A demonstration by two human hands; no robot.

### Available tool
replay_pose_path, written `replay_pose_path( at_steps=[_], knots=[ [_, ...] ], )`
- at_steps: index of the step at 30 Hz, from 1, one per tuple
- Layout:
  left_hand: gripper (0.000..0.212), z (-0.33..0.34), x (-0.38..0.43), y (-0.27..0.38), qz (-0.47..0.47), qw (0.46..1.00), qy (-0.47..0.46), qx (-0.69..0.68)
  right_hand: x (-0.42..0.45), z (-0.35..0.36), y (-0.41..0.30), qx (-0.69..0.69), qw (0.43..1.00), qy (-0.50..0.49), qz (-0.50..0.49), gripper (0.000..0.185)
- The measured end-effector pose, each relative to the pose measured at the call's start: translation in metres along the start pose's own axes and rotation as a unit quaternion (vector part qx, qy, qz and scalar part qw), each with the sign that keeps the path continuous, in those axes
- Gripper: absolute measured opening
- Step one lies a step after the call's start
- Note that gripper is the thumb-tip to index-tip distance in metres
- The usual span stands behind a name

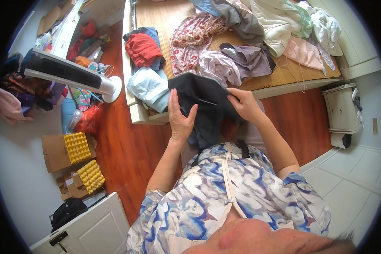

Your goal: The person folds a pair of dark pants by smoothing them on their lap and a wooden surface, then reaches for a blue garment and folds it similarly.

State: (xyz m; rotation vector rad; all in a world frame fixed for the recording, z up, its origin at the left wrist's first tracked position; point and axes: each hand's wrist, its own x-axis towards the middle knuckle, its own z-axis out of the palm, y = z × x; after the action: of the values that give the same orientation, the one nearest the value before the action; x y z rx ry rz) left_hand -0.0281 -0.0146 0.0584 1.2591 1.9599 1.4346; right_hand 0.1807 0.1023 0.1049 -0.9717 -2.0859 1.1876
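A dark navy or black garment (206, 92) hangs over my lap at the edge of the bed. Its upper edge is spread between my hands, and a thin pale strip shows on it. My right hand (245, 104) pinches the garment's right edge between thumb and fingers. Against the left edge rests my left hand (181, 120), fingers straight and thumb held apart. Just beyond it, a light blue folded garment (147, 85) lies on the bed's corner, with a red folded garment (143, 49) farther back.
On the bed mat (260, 83) lie a floral garment (190, 38), a crumpled pale lilac garment (219, 68), a greyish purple garment (252, 60) and a cream quilt (274, 22). A white tower fan (111, 89) stands left of the bed. Yellow egg trays (77, 147) lean against cardboard boxes (52, 154).
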Motion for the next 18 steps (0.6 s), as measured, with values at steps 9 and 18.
replay_pose_path(
  at_steps=[9, 18],
  knots=[
    [0.041, -0.027, 0.056, 0.023, 0.176, 0.969, 0.072, 0.161, -0.023, -0.045, -0.059, 0.017, 0.999, -0.011, -0.037, 0.019],
    [0.016, -0.054, 0.025, 0.081, 0.087, 0.993, -0.062, -0.053, -0.008, -0.064, -0.056, -0.253, 0.94, 0.166, -0.161, 0.045]
  ],
)
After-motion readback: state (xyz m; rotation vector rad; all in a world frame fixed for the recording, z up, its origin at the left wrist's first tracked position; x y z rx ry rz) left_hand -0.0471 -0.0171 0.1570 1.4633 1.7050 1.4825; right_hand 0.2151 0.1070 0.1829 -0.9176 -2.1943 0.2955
